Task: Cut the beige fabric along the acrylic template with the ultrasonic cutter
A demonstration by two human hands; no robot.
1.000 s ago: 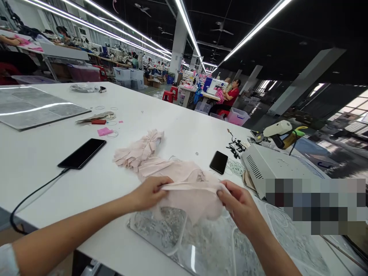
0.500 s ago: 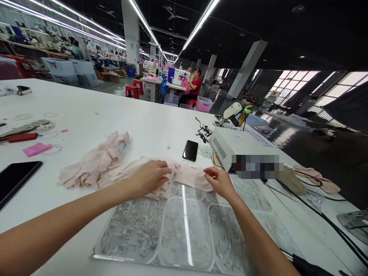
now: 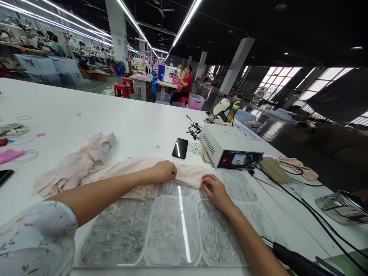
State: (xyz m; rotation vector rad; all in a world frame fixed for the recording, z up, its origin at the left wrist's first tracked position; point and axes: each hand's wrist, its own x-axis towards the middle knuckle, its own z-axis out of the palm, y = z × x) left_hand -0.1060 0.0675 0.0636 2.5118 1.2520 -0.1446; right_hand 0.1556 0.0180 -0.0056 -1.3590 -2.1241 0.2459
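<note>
One piece of pale pink fabric (image 3: 188,175) lies across the middle of the white table (image 3: 129,115), as I see it in the head view, with its right part flat over the far edge of a clear mat (image 3: 172,253) with grey marbled panels. The left hand (image 3: 162,171) rests upon this fabric, its fingers curled almost into a fist; their tips are hidden, so I cannot tell if they grip it. The right hand (image 3: 215,191) is at the right end of the fabric, the fingers half bent and the tips touching the edge; whether they pinch it, I cannot tell.

To the left, a ruffled pink heap (image 3: 77,165) is lying beside the fabric; I cannot tell if the two are joined. Beyond the hands there is a black phone (image 3: 180,148), with a coil of pale string (image 3: 194,148) just to its right. Further right stands a white machine box (image 3: 227,140) with a dial on its front, and near the right edge a glass jar (image 3: 339,209). At the far side, a person in red (image 3: 186,82) sits by a sewing machine (image 3: 169,73).
</note>
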